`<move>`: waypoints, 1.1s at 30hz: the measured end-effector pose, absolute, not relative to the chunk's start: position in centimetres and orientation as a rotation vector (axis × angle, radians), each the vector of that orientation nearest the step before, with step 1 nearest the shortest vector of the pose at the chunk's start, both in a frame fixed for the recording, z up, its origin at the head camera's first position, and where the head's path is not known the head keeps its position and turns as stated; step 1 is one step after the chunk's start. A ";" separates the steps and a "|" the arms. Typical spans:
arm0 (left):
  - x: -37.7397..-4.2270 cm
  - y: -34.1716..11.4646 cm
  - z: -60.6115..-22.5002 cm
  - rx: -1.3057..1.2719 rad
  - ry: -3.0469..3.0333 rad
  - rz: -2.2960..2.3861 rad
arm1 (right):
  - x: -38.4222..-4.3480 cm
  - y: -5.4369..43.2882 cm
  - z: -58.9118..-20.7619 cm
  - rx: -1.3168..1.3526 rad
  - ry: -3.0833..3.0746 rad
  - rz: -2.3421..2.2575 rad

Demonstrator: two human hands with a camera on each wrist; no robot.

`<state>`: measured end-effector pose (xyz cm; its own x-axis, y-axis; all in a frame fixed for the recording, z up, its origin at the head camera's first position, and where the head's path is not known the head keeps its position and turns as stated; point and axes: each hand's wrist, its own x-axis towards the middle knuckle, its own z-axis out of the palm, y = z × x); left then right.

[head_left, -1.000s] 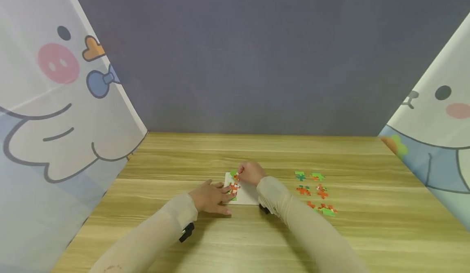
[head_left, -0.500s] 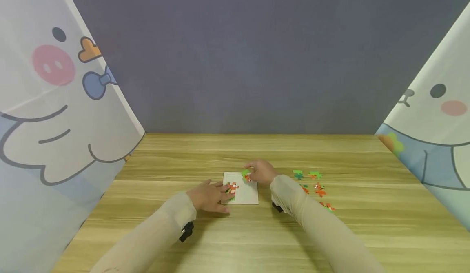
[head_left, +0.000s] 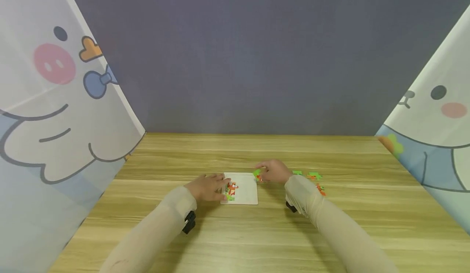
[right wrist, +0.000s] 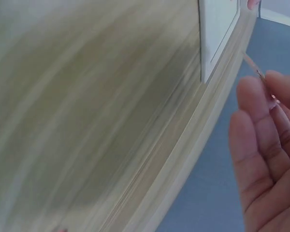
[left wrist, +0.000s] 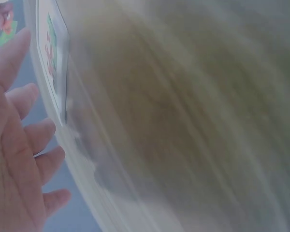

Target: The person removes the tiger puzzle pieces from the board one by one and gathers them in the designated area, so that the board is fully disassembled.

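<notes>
A white puzzle tray [head_left: 248, 192] lies on the table, with joined orange and green jigsaw pieces [head_left: 232, 189] along its left side. My left hand [head_left: 208, 187] is over the tray's left edge, its fingers spread and fairly straight. In the left wrist view the left hand [left wrist: 14, 145] holds nothing. Just right of the tray, my right hand [head_left: 275, 172] pinches a green and orange jigsaw piece [head_left: 258, 174] between thumb and fingers. The right wrist view shows this jigsaw piece [right wrist: 250, 62] almost edge-on, above the table.
Loose jigsaw pieces [head_left: 314, 176] lie on the wooden table [head_left: 235, 236] to the right, some hidden behind the right forearm. A dark grey panel [head_left: 257, 61] stands at the back. Cartoon-printed panels flank both sides.
My right hand has lifted the green and orange jigsaw piece off the tray's upper left and carried it right, past the tray's edge. The left hand has shifted slightly left and up.
</notes>
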<state>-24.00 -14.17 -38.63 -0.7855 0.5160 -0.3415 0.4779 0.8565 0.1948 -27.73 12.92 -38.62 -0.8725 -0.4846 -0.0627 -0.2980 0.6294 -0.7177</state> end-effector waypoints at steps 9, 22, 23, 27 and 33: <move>-24.8 -14.2 -38.8 0.735 2.659 0.174 | -27.9 15.3 -38.6 -0.620 2.686 -1.032; -25.2 -13.8 -39.1 0.712 2.670 0.108 | -26.9 18.5 -38.6 -0.486 2.712 -1.169; -25.3 -13.8 -39.1 0.704 2.670 0.111 | -26.8 18.8 -38.5 -0.477 2.708 -1.182; -25.4 -14.0 -39.1 0.687 2.664 0.118 | -26.8 20.0 -39.0 -0.437 2.697 -1.260; -25.6 -13.9 -39.1 0.705 2.654 0.055 | -27.2 22.0 -40.3 -0.361 2.687 -1.355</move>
<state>-25.55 -13.85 -39.11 -0.7964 0.4848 -0.3616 0.4693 0.8725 0.1360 -27.22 21.99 -40.33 -0.9657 -0.2595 0.0085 -0.1611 0.5731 -0.8035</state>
